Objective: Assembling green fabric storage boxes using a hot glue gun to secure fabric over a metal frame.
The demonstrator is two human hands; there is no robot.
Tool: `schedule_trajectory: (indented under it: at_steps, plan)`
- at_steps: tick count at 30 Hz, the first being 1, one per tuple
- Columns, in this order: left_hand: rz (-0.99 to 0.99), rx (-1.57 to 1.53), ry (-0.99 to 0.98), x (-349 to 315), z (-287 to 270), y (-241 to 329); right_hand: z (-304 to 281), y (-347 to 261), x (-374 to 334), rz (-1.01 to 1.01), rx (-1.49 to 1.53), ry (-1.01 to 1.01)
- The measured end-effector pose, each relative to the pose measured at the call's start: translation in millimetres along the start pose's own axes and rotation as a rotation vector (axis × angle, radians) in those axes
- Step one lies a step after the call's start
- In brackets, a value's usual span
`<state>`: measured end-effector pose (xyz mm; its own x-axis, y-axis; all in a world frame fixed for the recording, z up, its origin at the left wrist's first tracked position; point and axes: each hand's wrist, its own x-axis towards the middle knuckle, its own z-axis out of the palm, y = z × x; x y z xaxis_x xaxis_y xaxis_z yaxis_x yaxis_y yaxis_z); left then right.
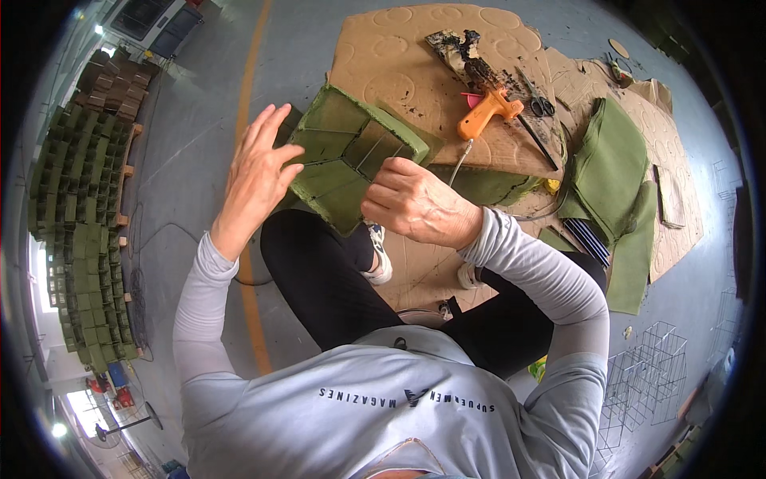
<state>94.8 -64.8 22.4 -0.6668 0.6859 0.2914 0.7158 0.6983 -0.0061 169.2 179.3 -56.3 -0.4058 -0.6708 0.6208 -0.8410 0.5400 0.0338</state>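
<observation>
A green fabric box [323, 180] with dark wire along its inside seams is tilted in front of me, its opening toward me. My left hand [259, 168] is raised at the box's left side, its fingers spread and holding nothing. Closed with the fingers curled, my right hand [411, 203] is at the box's right rim. What its fingertips hold, if anything, is hidden. Beyond it, an orange glue gun [479, 118] with a cable lies on a cardboard sheet [383, 48]. Scissors [538, 100] with dark handles lie to its right.
Dark, glue-smeared scraps [467, 56] lie behind the glue gun. Green fabric pieces [610, 172] and dark rods [586, 239] are on the right. Wire frames [646, 375] stand on the floor at lower right. Stacked green boxes [88, 239] line the far left.
</observation>
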Motion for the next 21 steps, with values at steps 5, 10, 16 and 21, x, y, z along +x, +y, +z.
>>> schedule_trajectory:
  at_steps: [5,10,16,21]
  plan:
    - [-0.013,0.284,-0.217,16,3,17,-1,1,1,-0.002,-0.042,0.009]
    - [0.012,0.224,-0.166,23,15,6,-5,5,2,0.011,-0.045,-0.009]
    - [-0.177,-0.646,0.212,26,-7,-11,-1,5,3,0.011,-0.037,0.011]
    - [-0.491,-0.715,0.38,-11,-47,-66,-1,5,-1,0.028,-0.007,0.011]
